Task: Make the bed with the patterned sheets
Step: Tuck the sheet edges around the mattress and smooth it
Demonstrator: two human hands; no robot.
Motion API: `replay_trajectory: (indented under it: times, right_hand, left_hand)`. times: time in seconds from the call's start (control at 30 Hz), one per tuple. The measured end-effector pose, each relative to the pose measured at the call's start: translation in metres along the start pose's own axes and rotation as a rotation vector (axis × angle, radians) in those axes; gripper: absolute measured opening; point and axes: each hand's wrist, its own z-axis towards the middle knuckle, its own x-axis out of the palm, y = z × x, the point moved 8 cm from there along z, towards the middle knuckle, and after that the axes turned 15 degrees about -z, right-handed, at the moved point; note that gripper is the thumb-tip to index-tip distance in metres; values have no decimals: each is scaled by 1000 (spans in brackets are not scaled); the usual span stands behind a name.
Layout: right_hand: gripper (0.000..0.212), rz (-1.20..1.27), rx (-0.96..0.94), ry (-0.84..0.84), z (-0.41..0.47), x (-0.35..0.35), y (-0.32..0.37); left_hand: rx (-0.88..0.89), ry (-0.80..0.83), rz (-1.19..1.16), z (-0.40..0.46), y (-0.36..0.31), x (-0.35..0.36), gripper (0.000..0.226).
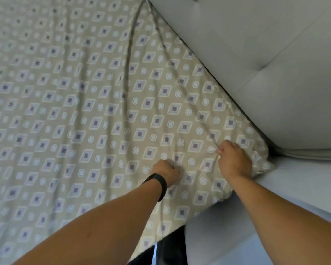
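Observation:
A beige patterned sheet (80, 104) with purple diamonds and white circles covers the mattress across most of the view. It lies wrinkled, with long creases running toward the headboard. My left hand (167, 172), with a black band on the wrist, grips a bunch of the sheet near the mattress corner. My right hand (234, 159) pinches a fold of the sheet just to the right, close to the corner by the headboard.
A grey tufted headboard (256, 60) rises along the right side of the sheet. A grey padded bed frame (304, 188) runs below the corner at the right. A dark gap (170, 243) shows beside the hanging sheet edge at the bottom.

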Motion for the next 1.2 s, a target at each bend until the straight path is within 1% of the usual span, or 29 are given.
replay_trajectory:
  times: [0.03, 0.1, 0.13, 0.2, 0.27, 0.3, 0.37, 0.4, 0.43, 0.47, 0.5, 0.53, 0.57, 0.6, 0.67, 0.7, 0.77, 0.83, 0.87, 0.9, 0.97, 1.0, 1.03, 1.07, 1.1, 1.2]
  right_hand:
    - [6, 25, 51, 3, -2, 1, -12]
    - [21, 45, 162, 21, -5, 5, -39]
    - [24, 50, 197, 32, -6, 7, -49]
    - [21, 83, 239, 40, 0, 9, -53]
    - [25, 207, 316, 51, 6, 7, -49]
    - [29, 294, 368, 20, 7, 6, -50]
    - [30, 431, 507, -100, 2, 4, -59]
    - [30, 460, 591, -131, -2, 7, -72]
    - [34, 475, 662, -121, -4, 10, -79]
    - [39, 492, 724, -82, -6, 16, -88]
    - [44, 500, 757, -34, -4, 19, -93]
    - [47, 491, 763, 6, 0, 23, -98]
    - [47, 459, 750, 35, 6, 25, -100]
    - [46, 430, 737, 46, 11, 25, -103]
    - [41, 430, 766, 38, 13, 26, -116]
    - [42, 485, 812, 16, 13, 24, -122]
    - [47, 592, 962, -83, 15, 28, -139]
    - [50, 736, 1078, -193, 15, 22, -143]
    - [50, 826, 1123, -237, 15, 23, -140]
    - [47, 860, 1161, -280, 16, 21, -134]
    - [51, 830, 1243, -495, 7, 7, -129]
    - [52, 787, 1211, -596, 4, 0, -126]
    - [46, 753, 1158, -626, 2, -3, -121]
    - [39, 723, 1086, -562, 1, 3, -116]
    - [39, 706, 1002, -488, -1, 10, -107]
    - [47, 619, 715, -431, -8, 7, -76]
  left_hand:
    - [24, 51, 30, -4, -4, 10, 16]
    - [79, 152, 79, -13, -13, 35, 19]
    - [103, 173, 114, -16, -17, 46, 20]
    - [151, 149, 209, -15, -26, 55, 21]
    - [182, 96, 279, -9, -32, 57, 26]
    - [190, 76, 299, -7, -32, 56, 29]
    - [199, 62, 309, -5, -28, 57, 38]
    - [207, 69, 319, -10, -25, 62, 42]
    - [229, 62, 343, -13, -25, 62, 44]
    - [282, 49, 390, -18, -28, 65, 43]
    - [371, 27, 467, -21, -36, 67, 36]
    - [477, 10, 565, -24, -48, 70, 25]
    - [586, -3, 662, -27, -62, 75, 24]
    - [689, -19, 746, -28, -76, 81, 34]
    - [834, -54, 810, -28, -104, 92, 50]
    - [884, -56, 833, -28, -118, 97, 54]
    - [914, -12, 918, -22, -134, 108, 60]
    - [900, 58, 1019, -16, -143, 116, 65]
    - [879, 94, 1040, -14, -147, 118, 64]
    - [854, 130, 1046, -12, -149, 118, 63]
    - [809, 202, 1052, -11, -150, 120, 65]
    - [790, 220, 1055, -10, -150, 118, 67]
    - [778, 236, 1060, -9, -149, 115, 69]
    - [767, 259, 1059, -8, -148, 111, 70]
    - [754, 280, 1060, -8, -145, 109, 71]
    - [730, 313, 1069, -6, -140, 107, 73]
